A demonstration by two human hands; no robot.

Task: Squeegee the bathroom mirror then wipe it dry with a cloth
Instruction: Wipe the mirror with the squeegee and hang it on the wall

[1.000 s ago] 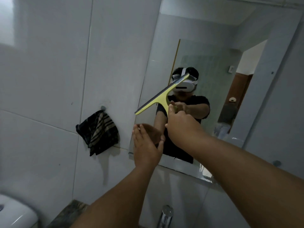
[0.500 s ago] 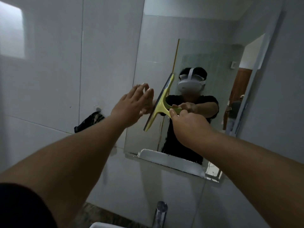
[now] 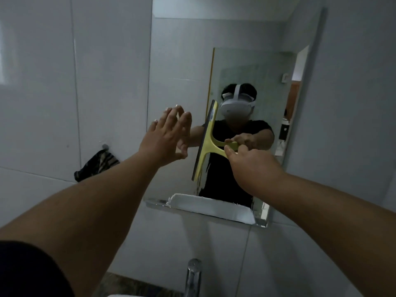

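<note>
The wall mirror (image 3: pixel 182 61) fills the upper middle of the head view. My right hand (image 3: pixel 250 166) grips the handle of a yellow squeegee (image 3: pixel 206 142), whose blade stands almost upright against the glass. My left hand (image 3: pixel 169 138) is raised flat with fingers spread, just left of the blade near the mirror's left part; whether it touches the glass is unclear. A dark striped cloth (image 3: pixel 96 165) hangs from a wall hook at the left, partly hidden behind my left forearm.
A white sink rim is reflected along the mirror's bottom edge (image 3: pixel 205 213). A chrome tap (image 3: pixel 194 275) stands below, at the bottom centre. White wall tiles (image 3: pixel 64 82) surround the mirror. A doorway shows in the reflection at the right.
The squeegee blade has turned from a slant to nearly upright. My left hand rose from below the squeegee to beside its blade. The view shifted right, so the cloth sits lower left.
</note>
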